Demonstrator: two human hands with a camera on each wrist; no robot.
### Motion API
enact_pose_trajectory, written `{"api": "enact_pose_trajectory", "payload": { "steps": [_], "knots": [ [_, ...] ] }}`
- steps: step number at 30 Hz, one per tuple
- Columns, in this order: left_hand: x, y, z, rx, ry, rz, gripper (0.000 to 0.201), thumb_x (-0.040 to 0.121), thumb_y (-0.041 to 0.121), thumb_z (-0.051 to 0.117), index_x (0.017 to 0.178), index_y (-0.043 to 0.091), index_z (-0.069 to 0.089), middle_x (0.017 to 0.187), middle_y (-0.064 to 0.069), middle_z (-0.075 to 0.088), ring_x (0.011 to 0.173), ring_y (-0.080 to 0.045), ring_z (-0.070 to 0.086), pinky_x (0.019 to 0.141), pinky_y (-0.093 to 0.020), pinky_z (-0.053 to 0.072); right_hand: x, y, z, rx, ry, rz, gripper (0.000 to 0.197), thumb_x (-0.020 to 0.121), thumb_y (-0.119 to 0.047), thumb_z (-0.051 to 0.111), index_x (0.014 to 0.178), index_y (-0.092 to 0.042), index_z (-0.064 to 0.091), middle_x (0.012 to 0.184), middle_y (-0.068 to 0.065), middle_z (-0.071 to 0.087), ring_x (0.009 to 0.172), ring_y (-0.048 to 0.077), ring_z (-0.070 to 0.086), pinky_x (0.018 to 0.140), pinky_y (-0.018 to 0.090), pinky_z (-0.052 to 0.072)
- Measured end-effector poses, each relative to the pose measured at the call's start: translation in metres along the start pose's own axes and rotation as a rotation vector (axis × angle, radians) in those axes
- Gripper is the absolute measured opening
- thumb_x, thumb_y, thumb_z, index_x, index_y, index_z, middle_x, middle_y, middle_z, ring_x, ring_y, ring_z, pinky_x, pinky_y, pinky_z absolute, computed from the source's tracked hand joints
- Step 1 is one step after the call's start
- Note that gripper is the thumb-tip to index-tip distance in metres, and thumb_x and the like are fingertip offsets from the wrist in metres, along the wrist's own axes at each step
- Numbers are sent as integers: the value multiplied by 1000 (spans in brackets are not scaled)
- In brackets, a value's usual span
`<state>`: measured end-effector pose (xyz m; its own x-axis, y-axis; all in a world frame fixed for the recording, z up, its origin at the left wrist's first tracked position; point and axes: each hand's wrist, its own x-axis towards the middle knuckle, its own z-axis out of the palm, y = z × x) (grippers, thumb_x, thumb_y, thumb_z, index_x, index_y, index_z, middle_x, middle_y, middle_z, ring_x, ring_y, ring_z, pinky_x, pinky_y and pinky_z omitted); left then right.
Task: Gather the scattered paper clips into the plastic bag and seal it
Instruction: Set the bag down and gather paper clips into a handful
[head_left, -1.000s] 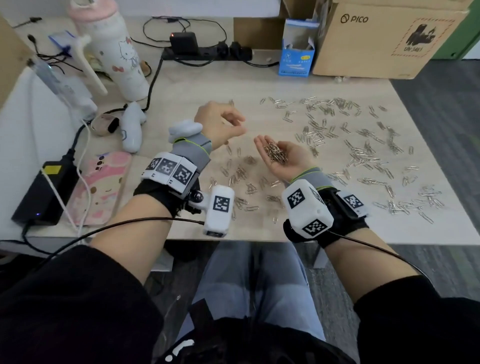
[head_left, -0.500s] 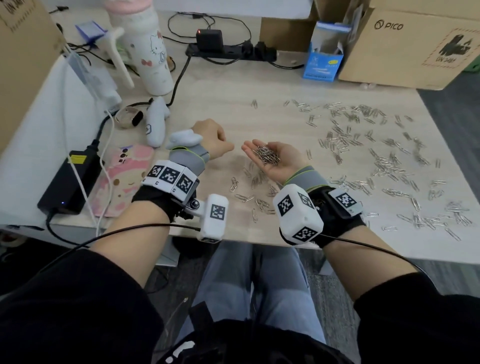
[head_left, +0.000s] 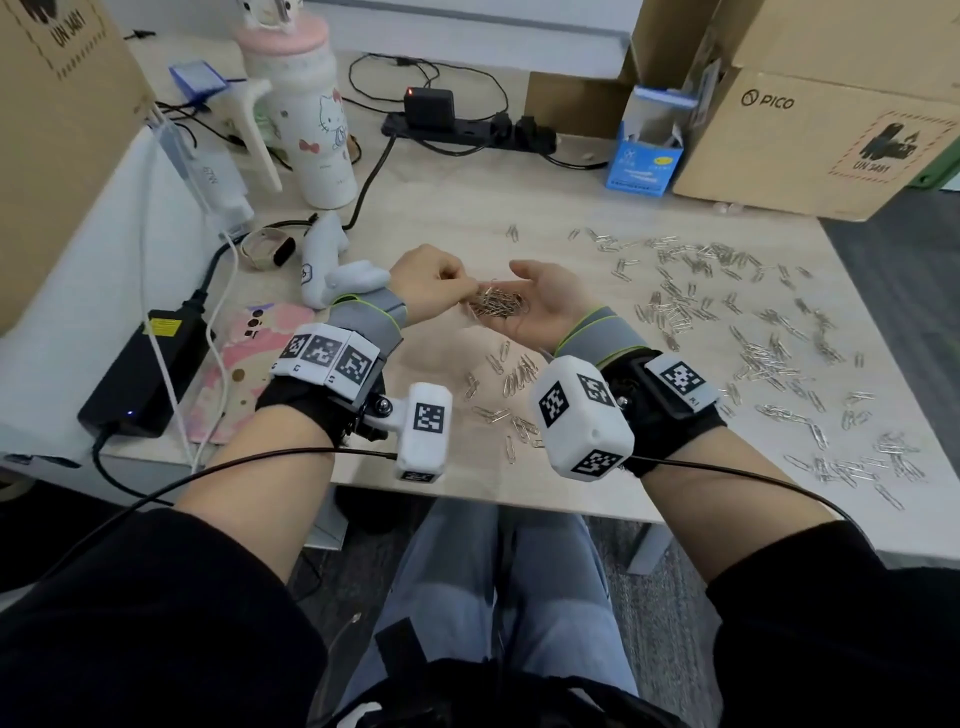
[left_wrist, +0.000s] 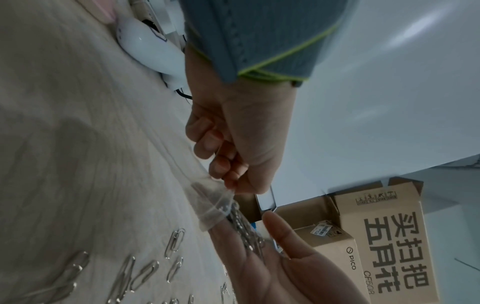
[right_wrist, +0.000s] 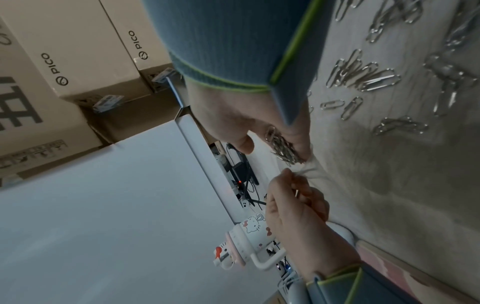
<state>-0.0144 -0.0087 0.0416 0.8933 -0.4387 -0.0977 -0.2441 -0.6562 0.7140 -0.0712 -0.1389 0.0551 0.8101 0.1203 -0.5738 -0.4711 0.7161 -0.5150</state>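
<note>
Pale wood table (head_left: 457, 208), clips strewn right of our hands. Plastic bag (left_wrist: 213, 203) now pinched at its mouth by our left hand (head_left: 428, 286), fingers curled on the film. A second ago that hand hung apart; now it meets our right hand (head_left: 545, 301), cupped palm-up, fingers relaxed under a heap of paper clips (head_left: 496, 304). Likely the tipping-in begins. Most clips (head_left: 753, 332) remain loose.

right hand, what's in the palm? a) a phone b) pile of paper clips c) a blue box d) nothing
b: the right hand lies palm up, cupping a pile of paper clips, while the left hand pinches the bag at its edge.
</note>
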Motion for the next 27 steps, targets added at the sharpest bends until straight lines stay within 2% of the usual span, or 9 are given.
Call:
{"api": "enact_pose_trajectory", "payload": {
  "steps": [3, 6, 9, 11, 15, 19, 23, 25, 27],
  "knots": [
    [-1, 0, -4, -6, 39, -1, 31, 77, 17, 59, 47, 20, 49, 49, 0, 45, 49, -12, 38, 51, -25, 30, -2, -2, 5, -75, 21, 20, 49, 102, -29, 29, 95, 16, 46, 89, 20, 48, 74, 30, 48, 77, 36, 45],
    [-3, -2, -6, 3, 57, -2, 19, 64, 31, 51, 48, 21, 51, 49, 1, 46, 50, -13, 39, 52, -26, 30, -3, -5, 11, -117, 37, 34, 50, 99, -37, 33, 102, 12, 45, 87, 14, 40, 68, 22, 39, 74, 31, 45],
    [-2, -7, -4, -16, 77, -10, 18, 59, 33, 47, 49, 18, 52, 53, -5, 50, 54, -16, 40, 56, -27, 33, -7, -7, 13, -204, -15, 32, 70, 98, -42, 32, 138, 15, 24, 127, 23, 40, 111, 25, 47, 114, 35, 27],
    [-2, -9, -3, -37, 86, -13, 19, 59, 33, 47, 51, 17, 54, 61, -10, 55, 58, -18, 43, 60, -28, 35, -12, -7, 16, -221, -52, 35, 77, 98, -45, 31, 145, 12, 8, 150, 27, 20, 142, 29, 21, 118, 38, 17],
    [-2, -11, -2, -54, 81, -24, 19, 59, 33, 48, 50, 17, 53, 61, -10, 54, 60, -19, 42, 60, -29, 35, -12, -6, 17, -176, -81, 23, 80, 97, -46, 32, 146, 11, 3, 154, 29, 6, 145, 35, 8, 119, 41, 14],
    [-3, -13, -3, -85, 96, -35, 19, 59, 33, 48, 48, 18, 50, 54, -5, 48, 55, -17, 39, 59, -29, 33, -8, -7, 6, -169, -98, -45, 61, 99, -37, 33, 137, 10, 33, 140, 28, 40, 130, 38, 42, 105, 39, 40],
    [-5, -17, -4, -94, 115, -30, 21, 58, 32, 48, 51, 12, 51, 55, -7, 46, 54, -18, 36, 58, -29, 32, -8, -6, -14, -302, 113, -267, 16, 94, -9, 46, 91, 2, 58, 93, 17, 65, 82, 28, 65, 73, 27, 57],
    [-8, -20, -1, -93, 113, -30, 23, 59, 31, 48, 55, 9, 55, 54, -6, 47, 52, -17, 36, 57, -28, 33, -3, -2, -27, -629, 266, -413, 7, 87, -1, 56, 89, -2, 63, 89, 11, 65, 81, 23, 62, 74, 25, 54],
    [-10, -25, 3, -104, 114, -36, 20, 59, 30, 48, 53, 11, 54, 47, 1, 47, 48, -14, 36, 53, -26, 33, -1, 7, -34, -1105, 365, -481, 23, 81, -9, 67, 104, -7, 68, 100, 4, 64, 96, 17, 58, 84, 26, 48]
  ]
}}
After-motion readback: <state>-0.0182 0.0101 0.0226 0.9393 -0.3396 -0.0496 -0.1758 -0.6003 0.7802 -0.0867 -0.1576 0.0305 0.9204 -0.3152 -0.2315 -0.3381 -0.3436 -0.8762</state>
